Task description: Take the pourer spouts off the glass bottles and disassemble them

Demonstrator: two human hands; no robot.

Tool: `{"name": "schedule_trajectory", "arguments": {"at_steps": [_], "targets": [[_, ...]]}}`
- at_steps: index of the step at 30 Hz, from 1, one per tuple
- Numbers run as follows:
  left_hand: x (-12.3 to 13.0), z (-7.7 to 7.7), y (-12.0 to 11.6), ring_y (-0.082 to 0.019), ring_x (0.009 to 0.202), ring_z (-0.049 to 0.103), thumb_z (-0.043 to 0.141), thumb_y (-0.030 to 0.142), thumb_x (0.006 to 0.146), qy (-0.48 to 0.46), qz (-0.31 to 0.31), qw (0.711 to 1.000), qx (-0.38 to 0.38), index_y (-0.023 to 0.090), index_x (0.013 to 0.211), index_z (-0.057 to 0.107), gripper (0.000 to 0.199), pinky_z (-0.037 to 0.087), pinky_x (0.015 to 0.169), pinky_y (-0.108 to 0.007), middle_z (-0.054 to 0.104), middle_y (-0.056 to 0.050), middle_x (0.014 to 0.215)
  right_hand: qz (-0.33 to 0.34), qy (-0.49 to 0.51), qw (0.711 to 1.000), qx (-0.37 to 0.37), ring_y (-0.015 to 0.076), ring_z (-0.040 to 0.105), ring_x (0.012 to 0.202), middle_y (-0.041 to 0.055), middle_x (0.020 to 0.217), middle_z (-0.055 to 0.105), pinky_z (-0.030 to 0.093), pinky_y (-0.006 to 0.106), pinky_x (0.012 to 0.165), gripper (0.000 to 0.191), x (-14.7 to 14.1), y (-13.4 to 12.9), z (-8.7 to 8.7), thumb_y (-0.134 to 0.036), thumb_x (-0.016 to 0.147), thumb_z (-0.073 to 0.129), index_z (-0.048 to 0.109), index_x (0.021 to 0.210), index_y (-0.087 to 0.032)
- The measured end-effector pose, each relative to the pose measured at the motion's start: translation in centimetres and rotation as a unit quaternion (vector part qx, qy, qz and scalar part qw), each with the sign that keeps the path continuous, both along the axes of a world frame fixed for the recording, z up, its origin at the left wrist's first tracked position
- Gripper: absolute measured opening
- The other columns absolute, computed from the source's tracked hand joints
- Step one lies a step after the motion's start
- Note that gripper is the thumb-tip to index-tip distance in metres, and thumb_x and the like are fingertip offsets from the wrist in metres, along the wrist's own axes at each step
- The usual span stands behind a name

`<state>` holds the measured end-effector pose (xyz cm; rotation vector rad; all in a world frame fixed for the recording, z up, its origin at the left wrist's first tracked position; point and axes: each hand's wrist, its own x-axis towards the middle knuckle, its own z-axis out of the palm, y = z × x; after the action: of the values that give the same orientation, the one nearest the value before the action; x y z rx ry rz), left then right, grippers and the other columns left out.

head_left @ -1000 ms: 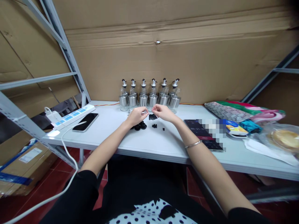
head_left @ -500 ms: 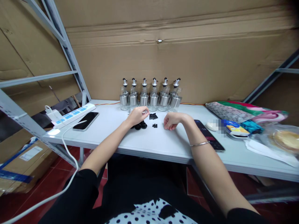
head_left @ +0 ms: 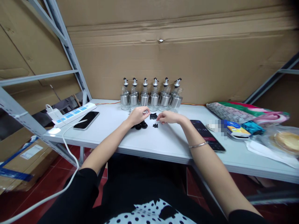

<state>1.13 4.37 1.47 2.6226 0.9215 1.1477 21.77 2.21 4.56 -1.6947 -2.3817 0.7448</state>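
My left hand [head_left: 139, 115] is closed round a small silver piece [head_left: 146, 112] that shows at its fingertips, above several round black caps [head_left: 141, 125]. To its right my right hand [head_left: 168, 117] has its fingers pinched at the right end of a row of small black parts [head_left: 153, 116]; whether it grips one is too small to tell. Several smaller black pieces [head_left: 155, 125] lie just in front of that row. Behind the hands stand glass bottles with steel sleeves [head_left: 154, 100], and behind these, more bottles with silver and black pourer tops [head_left: 155, 81].
A phone [head_left: 86, 120] and a white power strip [head_left: 74, 114] with a cable lie at the left. On the right are a dark tablet [head_left: 207, 137], a blue and yellow packet [head_left: 235, 129], patterned cloth [head_left: 230, 112] and a plastic-covered container [head_left: 286, 140]. Cardboard [head_left: 187, 62] rises behind.
My right hand has moved left and slightly back, from bare tabletop to the row of small black parts. The left hand stays where it was, still holding the silver piece.
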Motion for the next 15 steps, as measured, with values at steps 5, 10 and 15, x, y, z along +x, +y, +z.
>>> {"name": "schedule_trajectory", "arguments": {"at_steps": [5, 10, 15], "targets": [[0.0, 0.0, 0.0, -0.011, 0.065, 0.058, 0.056, 0.023, 0.083, 0.001, -0.003, 1.0, 0.001, 0.016, 0.08, 0.061, 0.009, 0.045, 0.063, -0.021, 0.064, -0.002, 0.076, -0.011, 0.026, 0.999, -0.019, 0.0121, 0.055, 0.055, -0.0001, 0.056, 0.061, 0.043, 0.022, 0.056, 0.013, -0.2, 0.3, -0.7, -0.009, 0.073, 0.051, 0.062, 0.075, -0.015], [0.0, 0.0, 0.0, -0.011, 0.065, 0.058, 0.057, 0.023, 0.083, 0.003, -0.003, 1.0, -0.002, 0.016, 0.08, 0.061, 0.009, 0.045, 0.064, -0.021, 0.065, -0.002, 0.076, 0.014, 0.029, 0.999, -0.011, 0.011, 0.055, 0.054, 0.0, 0.056, 0.062, 0.043, 0.022, 0.056, 0.014, -0.4, 0.7, -1.3, -0.016, 0.077, 0.053, 0.06, 0.065, -0.016], [0.0, 0.0, 0.0, -0.012, 0.066, 0.058, 0.056, 0.024, 0.083, 0.008, 0.002, 1.0, -0.002, 0.015, 0.081, 0.061, 0.01, 0.045, 0.064, -0.022, 0.065, -0.002, 0.077, 0.027, 0.034, 0.999, 0.0, 0.0104, 0.052, 0.051, -0.0003, 0.053, 0.06, 0.04, 0.022, 0.056, 0.018, -0.6, 0.9, -1.7, -0.02, 0.077, 0.056, 0.059, 0.06, -0.016]]}}
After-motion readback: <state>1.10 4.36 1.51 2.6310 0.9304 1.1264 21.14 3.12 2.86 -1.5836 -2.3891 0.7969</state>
